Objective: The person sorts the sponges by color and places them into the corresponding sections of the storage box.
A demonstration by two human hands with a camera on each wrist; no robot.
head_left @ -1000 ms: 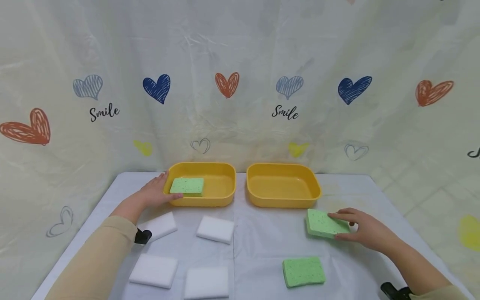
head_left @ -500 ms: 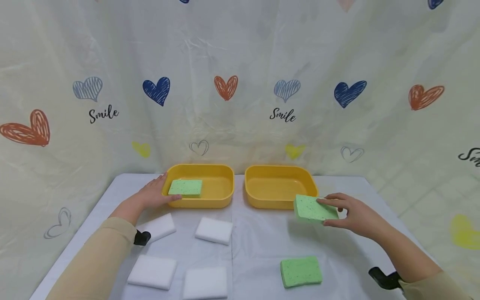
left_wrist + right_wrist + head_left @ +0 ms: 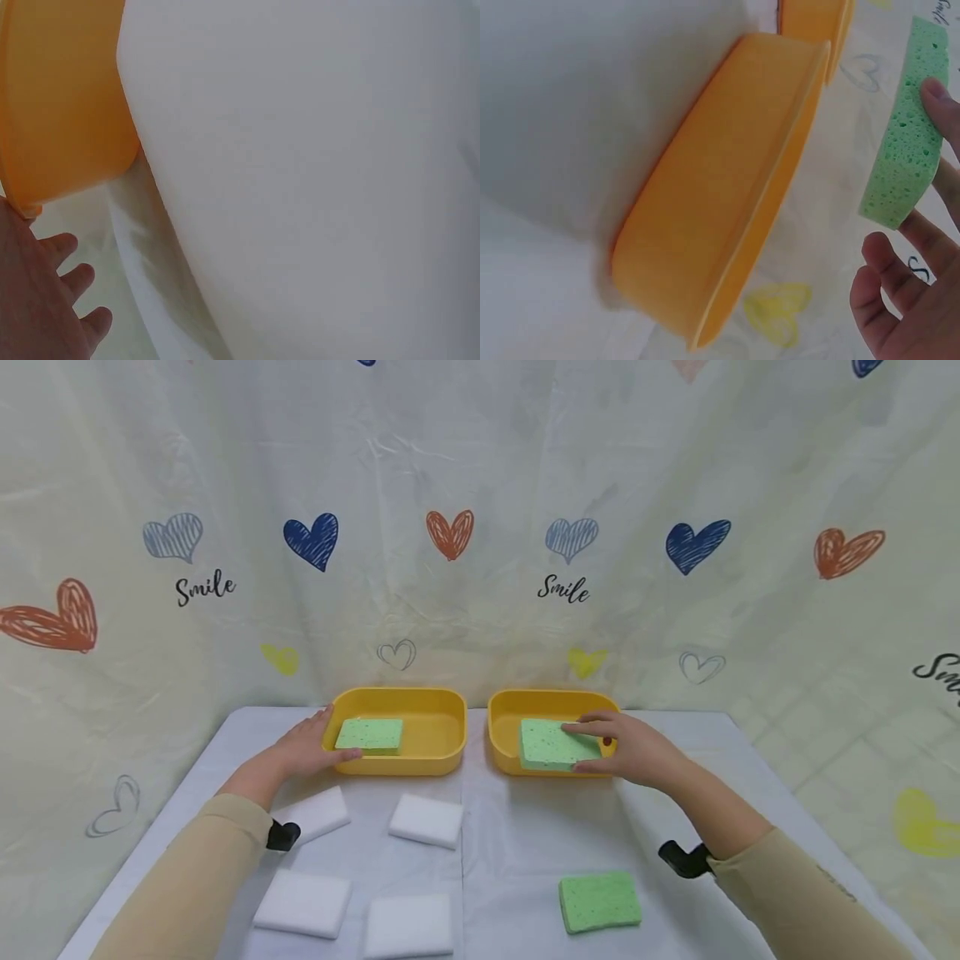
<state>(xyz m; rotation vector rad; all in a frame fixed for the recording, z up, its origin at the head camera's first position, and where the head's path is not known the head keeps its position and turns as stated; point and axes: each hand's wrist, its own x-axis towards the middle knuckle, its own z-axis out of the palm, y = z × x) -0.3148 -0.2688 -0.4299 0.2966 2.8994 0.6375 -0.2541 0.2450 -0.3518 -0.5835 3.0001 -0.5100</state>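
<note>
My right hand (image 3: 630, 747) pinches a green sponge (image 3: 551, 745) between thumb and fingers, over the right yellow tray (image 3: 504, 752). In the right wrist view the sponge (image 3: 909, 127) hangs above the rim of that tray (image 3: 705, 180), apart from it. At the left yellow tray (image 3: 427, 766), my left hand (image 3: 303, 750) rests on the left end, fingers along the side and thumb over the front rim. Inside this tray lies another green sponge (image 3: 370, 737). The left wrist view shows the hand (image 3: 45, 292) with spread fingers beside the tray wall (image 3: 67, 112).
Several white sponges lie on the left half of the white-covered table, among them a front one (image 3: 408, 927) and a rear one (image 3: 427, 820). A third green sponge (image 3: 600, 902) lies at the front right. Behind the table hangs a heart-printed curtain (image 3: 495, 610).
My right hand has lifted the green sponge from the table and carried it left and away from me, over the right tray. The left hand has stayed at the left tray.
</note>
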